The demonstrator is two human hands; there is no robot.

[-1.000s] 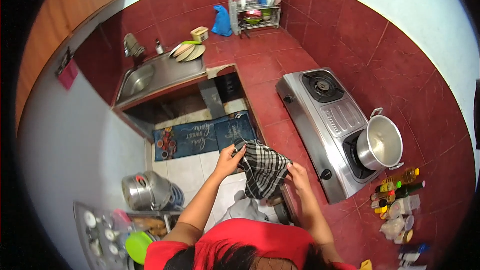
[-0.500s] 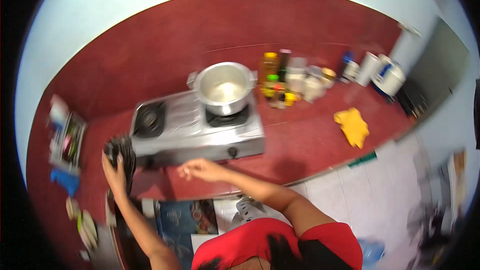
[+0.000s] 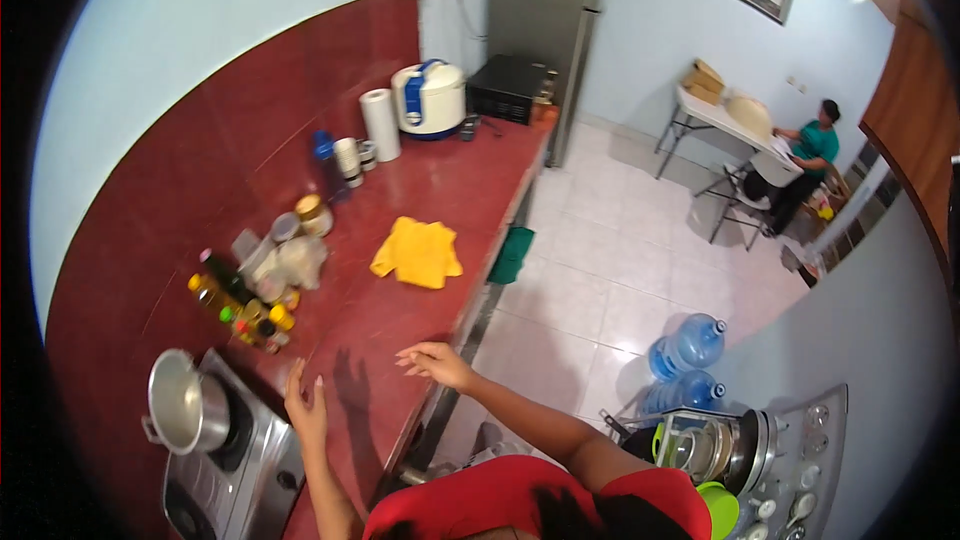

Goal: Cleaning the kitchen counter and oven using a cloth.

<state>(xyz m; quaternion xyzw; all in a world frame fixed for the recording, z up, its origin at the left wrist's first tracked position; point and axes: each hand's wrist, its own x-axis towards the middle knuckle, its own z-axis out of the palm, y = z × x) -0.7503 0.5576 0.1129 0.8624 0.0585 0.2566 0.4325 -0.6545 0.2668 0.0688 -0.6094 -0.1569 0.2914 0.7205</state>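
My left hand (image 3: 306,408) is raised over the red counter (image 3: 350,400), beside the metal gas stove (image 3: 262,450). Its fingers are spread, with nothing in them. Farther right, near the counter's front edge, my right hand (image 3: 437,364) hangs in the air with loosely bent fingers, and I see nothing in it. A yellow cloth (image 3: 418,253) lies crumpled on the counter beyond both hands. On the stove's burner stands a silver pot (image 3: 205,420) without a lid. Bottles with coloured caps (image 3: 228,302) are grouped just past the stove.
Along the wall are jars (image 3: 313,215), a paper towel roll (image 3: 380,125), a rice cooker (image 3: 430,98) and a black oven-like box (image 3: 508,88). Water jugs (image 3: 690,345) and a dish rack (image 3: 715,445) stand at right. Another person (image 3: 815,150) sits by a far table.
The view has swung right along the counter. My left hand has let go of the dark bunched thing, which is out of sight now. My right hand is still raised.
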